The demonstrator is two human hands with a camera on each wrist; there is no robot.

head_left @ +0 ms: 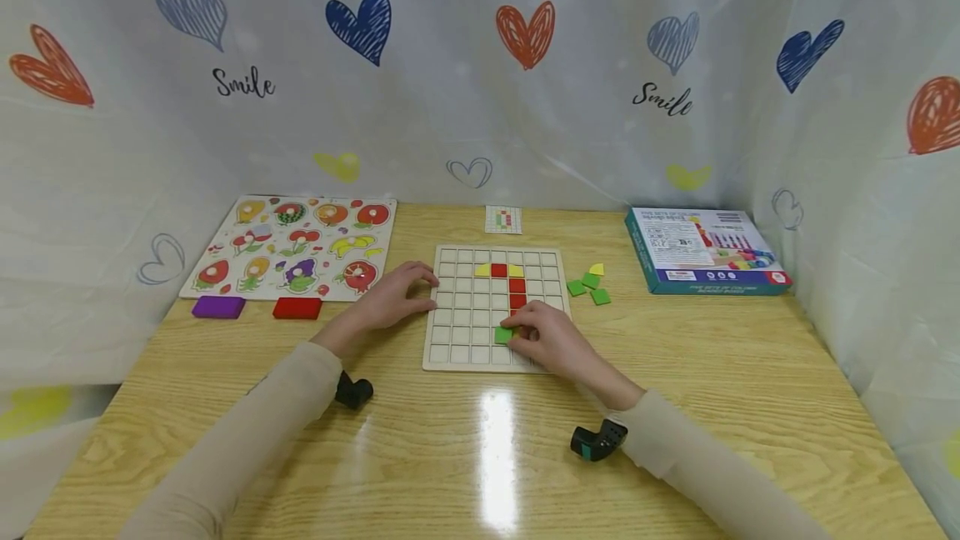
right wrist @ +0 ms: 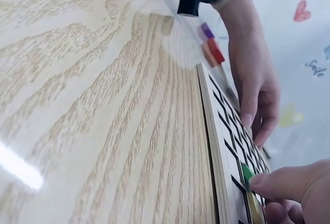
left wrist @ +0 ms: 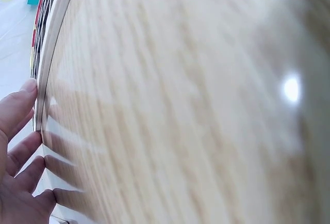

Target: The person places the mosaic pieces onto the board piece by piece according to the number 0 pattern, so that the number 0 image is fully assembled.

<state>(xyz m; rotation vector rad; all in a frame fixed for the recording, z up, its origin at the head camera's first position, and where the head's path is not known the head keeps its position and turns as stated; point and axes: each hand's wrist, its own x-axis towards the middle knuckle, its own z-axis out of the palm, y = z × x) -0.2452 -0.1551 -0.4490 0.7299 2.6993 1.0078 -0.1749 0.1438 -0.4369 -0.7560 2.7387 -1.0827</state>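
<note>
right hand [head_left: 551, 338] pinches the green tile [head_left: 502, 334]; open left hand [head_left: 396, 297] steadies the board [head_left: 450, 348]. pushed crooked, the tile may jam.

The pattern card [head_left: 503, 219] is too small to read its squares.

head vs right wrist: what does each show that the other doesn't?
Only head: the fruit peg puzzle board, teal game box, pattern card and loose green and yellow square tiles. Only right wrist: a close side look at the right hand's fingers pressing the green square tile. Both: wooden grid board, left hand, wooden table.
</note>
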